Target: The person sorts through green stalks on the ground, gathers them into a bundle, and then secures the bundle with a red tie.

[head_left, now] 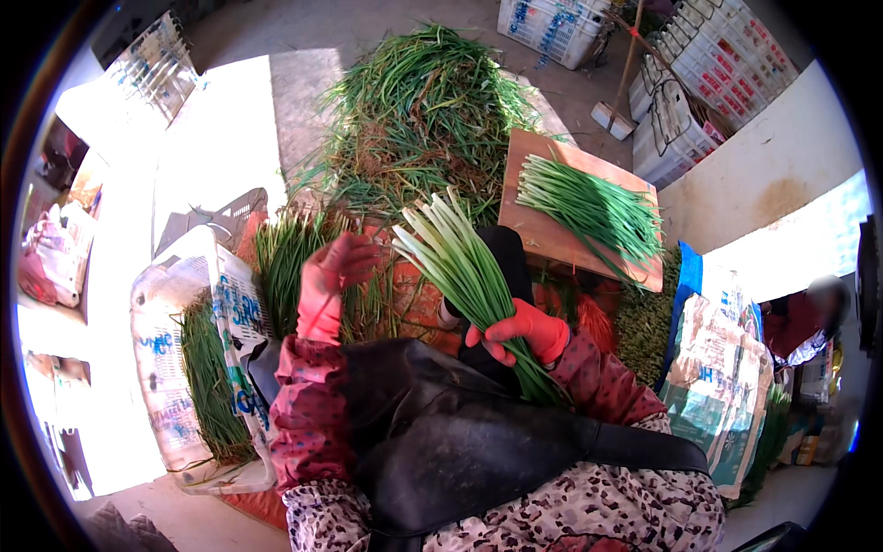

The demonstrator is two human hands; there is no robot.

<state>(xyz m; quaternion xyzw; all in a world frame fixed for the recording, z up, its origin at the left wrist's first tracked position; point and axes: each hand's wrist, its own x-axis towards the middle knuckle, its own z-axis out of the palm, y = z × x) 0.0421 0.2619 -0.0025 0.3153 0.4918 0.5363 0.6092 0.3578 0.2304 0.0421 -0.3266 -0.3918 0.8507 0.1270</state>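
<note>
My right hand, in a pink-red rubber glove, is closed around the leafy part of a bunch of chives. Its pale stem ends fan out up and to the left, while the green tips hang below the fist. My left hand, gloved alike, is raised left of the bunch, apart from it, with its fingers loosely spread and nothing seen in them. Behind that hand more chives stand upright beside a white crate. A wooden board at the right carries a neat pile of chives with their pale ends to the left.
A large heap of loose green leaves and brown scraps lies ahead on the floor. The white plastic crate at my left holds more chives. Sacks stand at right. Stacked crates and a broom are at far right.
</note>
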